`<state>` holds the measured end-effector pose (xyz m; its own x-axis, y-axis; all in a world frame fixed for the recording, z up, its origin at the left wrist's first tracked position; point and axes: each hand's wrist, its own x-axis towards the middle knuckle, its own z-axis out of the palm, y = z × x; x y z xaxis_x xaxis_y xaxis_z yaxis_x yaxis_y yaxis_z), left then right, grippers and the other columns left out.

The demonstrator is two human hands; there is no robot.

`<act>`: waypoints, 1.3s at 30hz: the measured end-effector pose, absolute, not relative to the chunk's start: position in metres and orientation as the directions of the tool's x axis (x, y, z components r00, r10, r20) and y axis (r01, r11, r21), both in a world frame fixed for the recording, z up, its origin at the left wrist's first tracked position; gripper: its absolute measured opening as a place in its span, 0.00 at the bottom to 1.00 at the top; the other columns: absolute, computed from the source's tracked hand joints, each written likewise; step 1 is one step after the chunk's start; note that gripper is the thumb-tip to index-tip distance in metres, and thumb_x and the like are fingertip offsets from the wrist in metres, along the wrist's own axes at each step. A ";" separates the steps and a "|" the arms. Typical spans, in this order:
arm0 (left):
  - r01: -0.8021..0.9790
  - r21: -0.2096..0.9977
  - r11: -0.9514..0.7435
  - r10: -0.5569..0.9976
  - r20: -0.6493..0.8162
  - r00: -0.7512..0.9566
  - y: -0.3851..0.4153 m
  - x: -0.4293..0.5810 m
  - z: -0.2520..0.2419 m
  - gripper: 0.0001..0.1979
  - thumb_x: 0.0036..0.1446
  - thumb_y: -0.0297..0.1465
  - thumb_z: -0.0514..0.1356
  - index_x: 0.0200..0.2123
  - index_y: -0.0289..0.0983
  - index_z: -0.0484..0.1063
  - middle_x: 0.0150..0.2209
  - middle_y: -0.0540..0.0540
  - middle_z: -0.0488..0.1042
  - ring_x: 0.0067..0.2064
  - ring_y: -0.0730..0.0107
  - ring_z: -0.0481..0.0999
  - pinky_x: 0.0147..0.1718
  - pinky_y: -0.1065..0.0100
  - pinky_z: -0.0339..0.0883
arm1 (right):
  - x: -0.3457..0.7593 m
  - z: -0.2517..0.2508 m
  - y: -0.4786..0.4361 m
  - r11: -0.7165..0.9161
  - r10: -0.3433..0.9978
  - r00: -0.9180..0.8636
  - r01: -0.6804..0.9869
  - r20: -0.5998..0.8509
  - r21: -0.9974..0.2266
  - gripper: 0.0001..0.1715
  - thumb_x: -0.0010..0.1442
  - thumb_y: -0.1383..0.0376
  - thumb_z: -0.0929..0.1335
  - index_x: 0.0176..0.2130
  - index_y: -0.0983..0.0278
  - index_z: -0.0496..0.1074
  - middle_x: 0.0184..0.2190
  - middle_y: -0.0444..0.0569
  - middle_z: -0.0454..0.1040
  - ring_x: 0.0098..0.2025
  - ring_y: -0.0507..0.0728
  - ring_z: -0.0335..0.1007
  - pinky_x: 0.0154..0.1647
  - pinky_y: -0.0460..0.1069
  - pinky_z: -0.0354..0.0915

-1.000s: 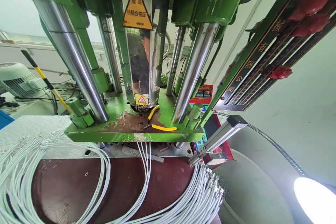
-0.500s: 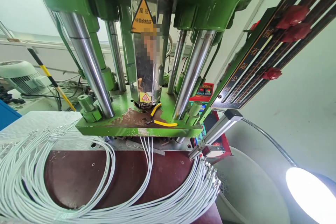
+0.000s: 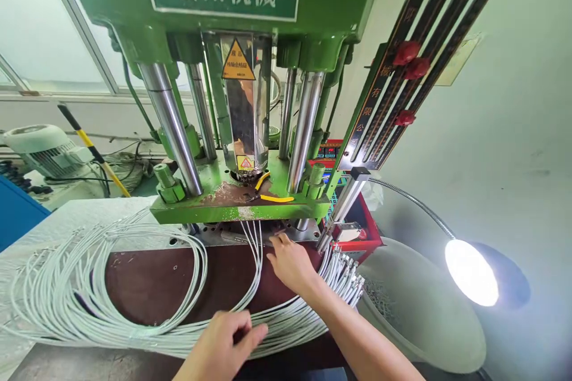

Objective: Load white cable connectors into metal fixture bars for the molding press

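Note:
My right hand (image 3: 290, 259) reaches under the green press plate (image 3: 241, 212). Its bent fingertips are at the right end of a flat metal strip (image 3: 239, 239), closed around that end as far as I can see. Beside the fingers, a few white cables (image 3: 254, 268) run out from under the plate. In front of the bundle of white cables (image 3: 179, 333) hovers my left hand (image 3: 226, 336). Its fingers are curled, with a gap to the thumb and nothing between them. Yellow-handled pliers (image 3: 272, 196) lie on top of the plate.
Steel columns (image 3: 172, 131) rise from the press plate. Metal cable ends (image 3: 351, 277) gather at the right beside a large pale bin (image 3: 429, 321). A lit lamp (image 3: 471, 272) hangs over the bin. A red control box (image 3: 366, 232) stands behind, and a yellow-black pole (image 3: 96, 152) leans at the left.
Both hands have come into view from below, the right one reaching the metal strip. My view has tilted up and drawn back, showing more of the press. The pliers have stayed put.

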<state>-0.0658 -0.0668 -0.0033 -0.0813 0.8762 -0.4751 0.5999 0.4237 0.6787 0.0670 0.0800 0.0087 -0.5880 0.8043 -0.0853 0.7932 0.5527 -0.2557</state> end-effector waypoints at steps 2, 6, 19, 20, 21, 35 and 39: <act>0.817 0.500 0.287 0.937 -0.324 -0.131 -0.046 -0.061 0.005 0.17 0.60 0.38 0.57 0.20 0.38 0.62 0.22 0.51 0.69 0.31 0.65 0.72 0.32 0.66 0.58 | 0.049 0.005 0.092 0.564 0.805 -0.586 0.803 -0.089 -0.191 0.17 0.62 0.71 0.63 0.51 0.68 0.69 0.51 0.60 0.69 0.46 0.60 0.74 0.44 0.50 0.69; 0.969 0.170 0.178 0.960 -0.246 -0.134 -0.032 -0.064 0.007 0.11 0.60 0.35 0.55 0.25 0.40 0.64 0.27 0.49 0.74 0.31 0.63 0.75 0.28 0.66 0.54 | 0.063 -0.008 0.099 0.560 0.805 -0.577 0.815 -0.133 -0.146 0.18 0.60 0.72 0.64 0.50 0.66 0.69 0.50 0.57 0.69 0.44 0.59 0.75 0.41 0.50 0.69; 0.979 -0.042 0.197 0.938 -0.281 -0.201 0.011 -0.116 0.008 0.13 0.57 0.40 0.54 0.30 0.39 0.72 0.30 0.42 0.78 0.37 0.54 0.79 0.35 0.62 0.64 | 0.113 -0.020 0.103 0.505 0.834 -0.527 0.848 -0.161 -0.161 0.20 0.61 0.72 0.64 0.53 0.62 0.67 0.51 0.54 0.69 0.45 0.56 0.73 0.42 0.46 0.66; 0.970 -0.066 0.236 0.932 -0.267 -0.245 0.017 -0.129 0.010 0.13 0.57 0.40 0.54 0.31 0.38 0.73 0.31 0.40 0.79 0.38 0.52 0.79 0.35 0.62 0.64 | 0.117 -0.020 0.104 0.509 0.831 -0.533 0.844 -0.161 -0.168 0.20 0.61 0.72 0.64 0.52 0.62 0.68 0.51 0.53 0.69 0.46 0.55 0.73 0.42 0.45 0.66; 0.956 -0.086 0.280 0.922 -0.253 -0.292 0.021 -0.143 0.012 0.14 0.58 0.40 0.54 0.31 0.38 0.74 0.31 0.39 0.79 0.39 0.50 0.79 0.36 0.61 0.65 | 0.122 -0.020 0.105 0.513 0.828 -0.538 0.841 -0.161 -0.173 0.19 0.61 0.72 0.64 0.52 0.62 0.69 0.51 0.53 0.70 0.46 0.55 0.73 0.42 0.45 0.65; 0.966 0.031 0.256 0.944 -0.222 -0.244 -0.006 -0.147 0.002 0.16 0.62 0.41 0.51 0.33 0.38 0.72 0.34 0.41 0.78 0.42 0.57 0.77 0.38 0.64 0.64 | 0.138 -0.046 0.104 0.578 0.778 -0.625 0.751 -0.062 -0.320 0.17 0.63 0.69 0.62 0.49 0.62 0.74 0.49 0.50 0.72 0.43 0.55 0.73 0.40 0.47 0.66; 0.973 0.216 0.082 0.955 -0.297 -0.014 -0.033 -0.127 0.009 0.14 0.58 0.43 0.55 0.29 0.40 0.70 0.33 0.47 0.76 0.36 0.64 0.76 0.34 0.69 0.63 | 0.138 -0.040 0.098 0.522 0.817 -0.575 0.774 -0.052 -0.358 0.18 0.64 0.68 0.62 0.51 0.63 0.72 0.49 0.51 0.72 0.47 0.56 0.72 0.45 0.48 0.66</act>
